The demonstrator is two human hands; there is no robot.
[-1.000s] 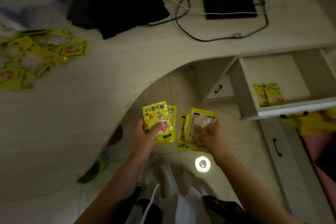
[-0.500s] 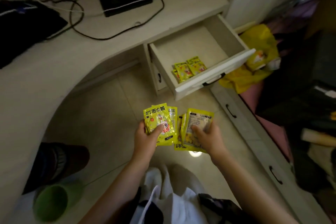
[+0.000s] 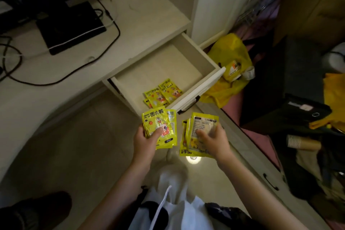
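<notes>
Cloth [image 3: 175,209]: white and bunched at the bottom edge, the nearest thing to us.
Left hand [image 3: 144,141]: we grasp the left packets [image 3: 164,127] here, thumb pressed across the top one's printed face, fingers hidden behind.
Left packets: yellow, cartoon side towards us, at least two overlapping, held upright in the air above the floor [image 3: 89,145].
Right hand [image 3: 216,142]: clasped on the right packets [image 3: 200,130], thumb on the front, fingers curled round the right edge.
Right packets: back label showing, several fanned together; we hold them just beside the left packets but not touching them.
Floor: pale tile under both hands, and a bright round glare [image 3: 192,158] just below the right packets.
Drawer [image 3: 201,54]: pulled wide open from under the desk [image 3: 153,15], just beyond what we hold, with a dark handle [image 3: 188,107] on its front.
Drawer packets [image 3: 162,93]: there they are, more yellow ones lying flat and overlapping in the near corner, against the front panel.
Bag [image 3: 229,52]: yellow, slumped on the floor just right of the drawer.
Cups [image 3: 298,143]: a paper stack lying on its side, well off to our right.
Desk: pale top, and on it we see a black box [image 3: 71,28] with a white cable [image 3: 78,37] across it and black cables [image 3: 119,33] looping round.
</notes>
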